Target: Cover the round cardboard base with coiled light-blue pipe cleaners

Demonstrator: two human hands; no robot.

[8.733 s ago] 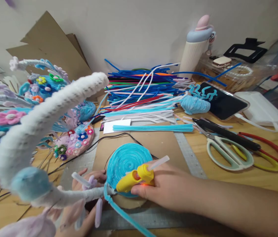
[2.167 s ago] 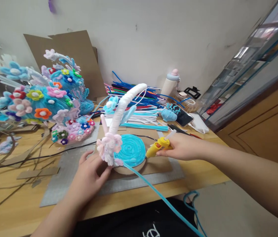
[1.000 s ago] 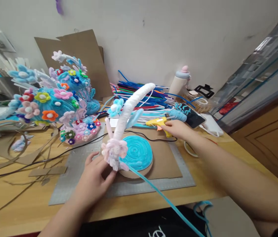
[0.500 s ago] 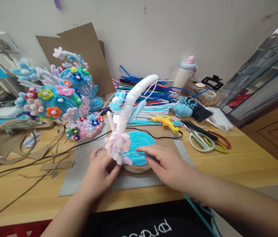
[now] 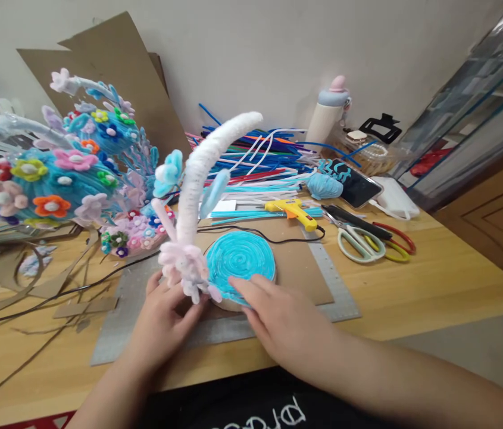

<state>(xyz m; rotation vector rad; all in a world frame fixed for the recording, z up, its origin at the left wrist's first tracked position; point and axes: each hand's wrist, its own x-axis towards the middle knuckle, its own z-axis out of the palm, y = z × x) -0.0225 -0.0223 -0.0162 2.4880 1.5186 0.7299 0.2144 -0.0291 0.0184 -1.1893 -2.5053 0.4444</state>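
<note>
A round base [image 5: 251, 256], topped with a tight spiral of blue pipe cleaner, lies on the cardboard. From its left edge rises a curved stem [image 5: 191, 190] wrapped in fuzzy white, with a pink-and-lilac flower cluster [image 5: 184, 262] at the foot and a blue flower [image 5: 168, 173] higher up. My left hand [image 5: 166, 322] is closed around the foot of this craft piece, its fingertips partly hidden behind the flowers. My right hand [image 5: 282, 319] rests its outstretched fingers on the blue spiral, thumb apart near the front edge; I see nothing held in it.
Behind the base lies a yellow glue gun [image 5: 293, 213] with a black cord. To the right are scissors [image 5: 361, 244], a phone [image 5: 358, 189] and blue yarn [image 5: 325, 186]. Finished flower pieces [image 5: 72, 173] and cardboard scraps [image 5: 84, 307] are at left; bundled pipe cleaners [image 5: 255, 155] lie behind.
My right hand has shifted toward the near edge of the spiral. A blue strand that hung below my right wrist no longer shows. The view has turned slightly right; my left hand keeps its hold.
</note>
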